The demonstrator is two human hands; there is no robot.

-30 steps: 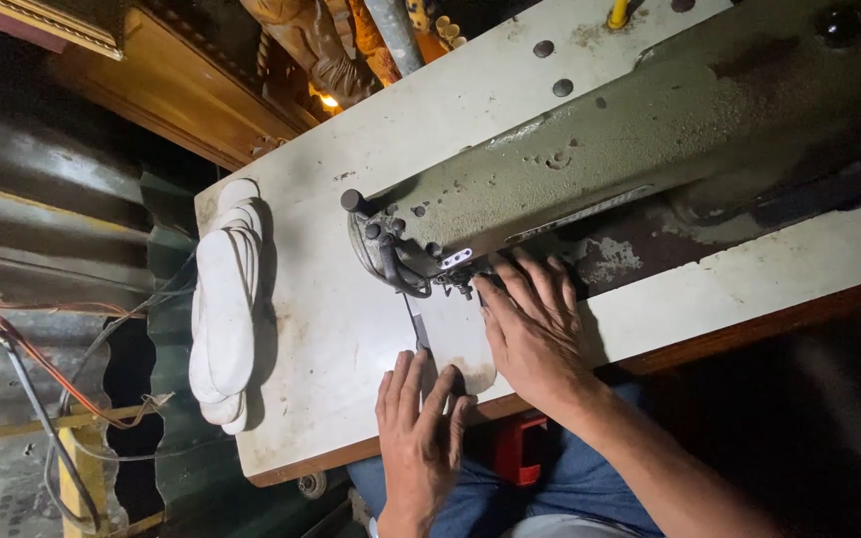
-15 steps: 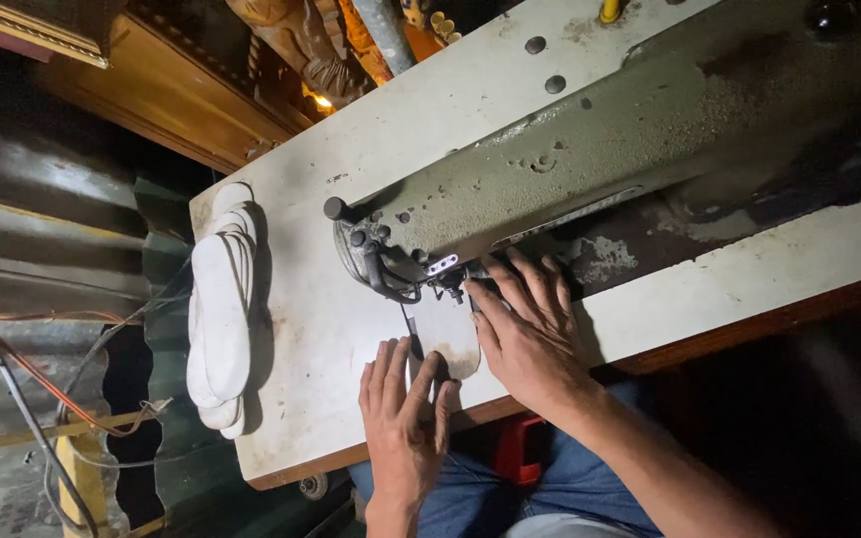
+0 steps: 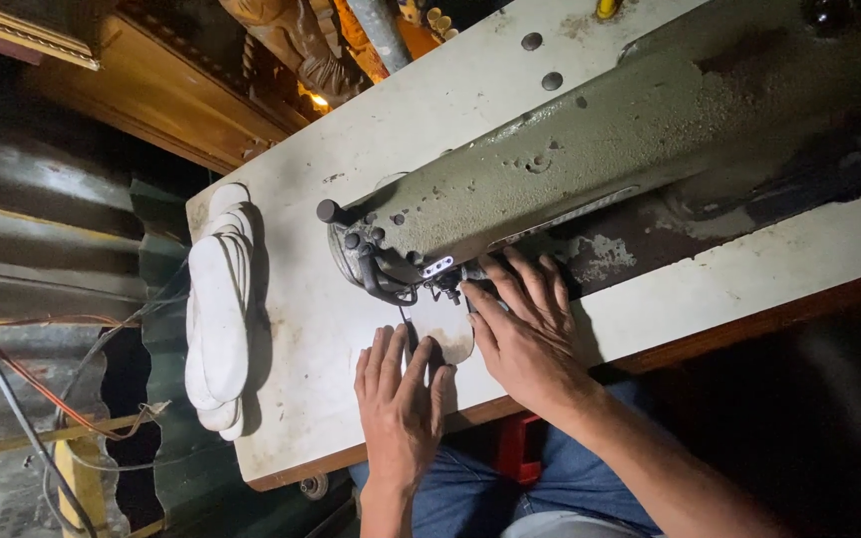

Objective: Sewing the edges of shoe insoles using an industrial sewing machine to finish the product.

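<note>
A pale, flat piece of material (image 3: 447, 329) lies on the white table (image 3: 331, 329) under the needle end (image 3: 421, 279) of a green sewing machine (image 3: 590, 169). My left hand (image 3: 401, 403) lies flat on the table with its fingers spread, its fingertips on the near edge of the piece. My right hand (image 3: 522, 329) presses the piece from the right, its fingers reaching in beside the needle. Neither hand grips anything.
A stack of white sole-shaped pieces (image 3: 219, 309) lies at the table's left end. The machine body fills the table's far side. Corrugated metal sheeting (image 3: 42, 239) and loose wires (image 3: 22, 379) lie to the left. My blue-trousered legs (image 3: 510, 498) are under the table's front edge.
The view has shifted slightly. My left hand has slid a little toward the needle, and the piece has moved along with both hands.
</note>
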